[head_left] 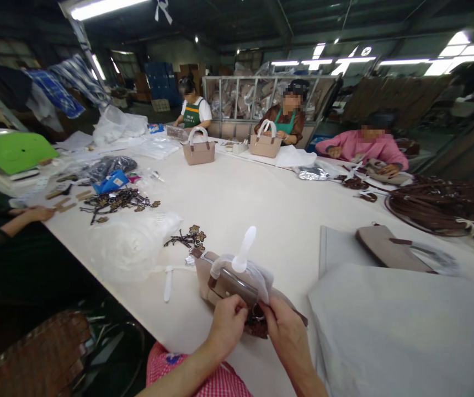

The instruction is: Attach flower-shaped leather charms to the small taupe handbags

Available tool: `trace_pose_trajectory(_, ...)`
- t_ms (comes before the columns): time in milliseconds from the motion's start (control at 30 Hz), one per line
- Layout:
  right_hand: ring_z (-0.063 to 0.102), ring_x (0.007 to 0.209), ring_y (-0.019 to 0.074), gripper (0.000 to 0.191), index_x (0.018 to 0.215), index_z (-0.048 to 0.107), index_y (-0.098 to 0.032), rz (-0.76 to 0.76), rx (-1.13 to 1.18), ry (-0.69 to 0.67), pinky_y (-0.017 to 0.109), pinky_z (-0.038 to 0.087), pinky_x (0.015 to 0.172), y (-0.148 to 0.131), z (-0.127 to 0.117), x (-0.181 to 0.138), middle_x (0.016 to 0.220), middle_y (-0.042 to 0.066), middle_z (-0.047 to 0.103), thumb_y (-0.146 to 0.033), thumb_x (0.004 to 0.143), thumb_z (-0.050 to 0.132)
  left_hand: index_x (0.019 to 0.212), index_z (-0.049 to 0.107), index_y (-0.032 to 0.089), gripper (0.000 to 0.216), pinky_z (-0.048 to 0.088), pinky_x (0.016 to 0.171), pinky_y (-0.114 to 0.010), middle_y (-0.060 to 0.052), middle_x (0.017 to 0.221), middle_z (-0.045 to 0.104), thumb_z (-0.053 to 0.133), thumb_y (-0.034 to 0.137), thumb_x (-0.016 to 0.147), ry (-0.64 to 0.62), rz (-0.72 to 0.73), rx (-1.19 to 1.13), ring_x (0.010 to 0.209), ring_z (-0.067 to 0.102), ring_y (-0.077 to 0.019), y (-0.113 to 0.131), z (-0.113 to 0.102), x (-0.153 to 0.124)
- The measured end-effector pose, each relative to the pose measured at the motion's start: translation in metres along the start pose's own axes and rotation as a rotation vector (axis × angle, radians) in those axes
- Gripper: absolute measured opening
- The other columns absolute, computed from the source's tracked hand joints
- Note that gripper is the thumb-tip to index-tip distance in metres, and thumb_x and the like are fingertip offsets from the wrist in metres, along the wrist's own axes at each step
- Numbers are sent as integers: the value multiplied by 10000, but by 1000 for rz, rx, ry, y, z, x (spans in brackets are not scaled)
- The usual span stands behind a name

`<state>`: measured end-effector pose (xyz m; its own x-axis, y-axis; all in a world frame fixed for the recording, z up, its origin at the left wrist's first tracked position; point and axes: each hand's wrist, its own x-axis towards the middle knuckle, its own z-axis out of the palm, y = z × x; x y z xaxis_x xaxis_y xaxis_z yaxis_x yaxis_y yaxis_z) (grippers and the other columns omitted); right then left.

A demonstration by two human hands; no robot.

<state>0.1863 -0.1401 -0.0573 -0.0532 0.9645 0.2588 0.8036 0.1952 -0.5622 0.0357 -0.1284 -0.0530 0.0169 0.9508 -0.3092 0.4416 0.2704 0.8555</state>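
Observation:
A beige handbag [209, 275] lies tilted on the table right in front of me. Its handles are wrapped in white film [264, 277], and a white paddle-shaped strip [245, 251] sticks up from them. My left hand [228, 324] is closed in a pinch at the bag's near side; what its fingertips grip is hidden. Opposite it, my right hand [283, 326] pinches beside the lower end of the film, its grip partly hidden. Between both hands is a metal ring [257, 314] with a dark brown piece [257, 329] below it.
Dark cords with flower-shaped charms [195, 236] lie beyond the bag, beside clear plastic [133, 242]. A grey sheet [406, 325] and another handbag [379, 248] lie right, near coiled brown straps [439, 201]. Co-workers sit across the table; another person's hand [40, 214] is left.

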Motion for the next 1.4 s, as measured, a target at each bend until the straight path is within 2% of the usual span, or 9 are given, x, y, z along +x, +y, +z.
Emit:
trace_pose_trajectory(133,592,607,181,359,741,543,-230,36,123,19,289,415,588,6,1,-4,672,8,610,-418,981,355,608,603,188,152,381,660,-292,-12,634,624,485,122,677,-12,38,56,679,567,-181,5,-2,1)
trace_pose_trajectory(233,573,599,174,361,725,544,-230,42,162,4,284,415,588,7,-1,-6,661,-3,588,-430,973,374,599,614,190,134,363,679,-291,2,634,619,521,116,660,-51,-6,-69,698,554,-178,4,1,0)
trace_pose_trajectory(367,581,607,170,346,743,568,-227,20,193,-42,281,421,596,8,-3,-4,663,-8,589,-422,969,392,564,570,182,129,317,584,-265,31,547,527,517,85,630,-82,-196,-337,586,467,-137,0,12,0)
trace_pose_trajectory(533,565,587,167,357,712,541,-228,-3,167,-38,280,414,572,8,1,-5,644,-10,573,-417,972,387,657,516,190,73,138,472,-242,73,506,450,550,154,603,-192,-470,-578,413,260,-70,6,15,-5)
trace_pose_trajectory(633,586,616,179,352,743,556,-229,4,167,-43,288,425,586,9,5,-7,673,4,602,-423,975,376,670,493,195,161,142,461,-230,81,516,422,560,163,527,-236,-549,-727,422,293,-68,11,12,-7)
trace_pose_trajectory(933,608,628,190,407,751,558,-229,-1,157,-32,312,435,599,5,11,-13,691,14,610,-451,991,315,613,525,190,117,175,468,-248,80,437,403,636,190,577,-61,-491,-744,426,333,-87,6,28,-8)
trace_pose_trajectory(1100,624,635,187,438,763,558,-231,-16,107,8,311,432,595,-1,15,-10,707,16,621,-469,1000,277,537,490,188,171,281,527,-245,67,495,439,643,171,612,147,-235,-640,508,387,-92,4,30,-6)
trace_pose_trajectory(1267,609,583,171,467,735,547,-235,-37,53,24,300,426,563,-3,17,-10,667,3,601,-472,1006,250,623,551,159,175,241,526,-246,50,541,502,683,225,530,1,-393,-868,499,374,-79,2,23,-9)
trace_pose_trajectory(1400,615,577,169,476,740,554,-235,-65,22,54,293,425,539,-4,16,-10,662,5,610,-460,1011,233,639,525,170,222,257,546,-245,54,556,494,668,214,475,-10,-433,-832,537,398,-88,6,20,-12)
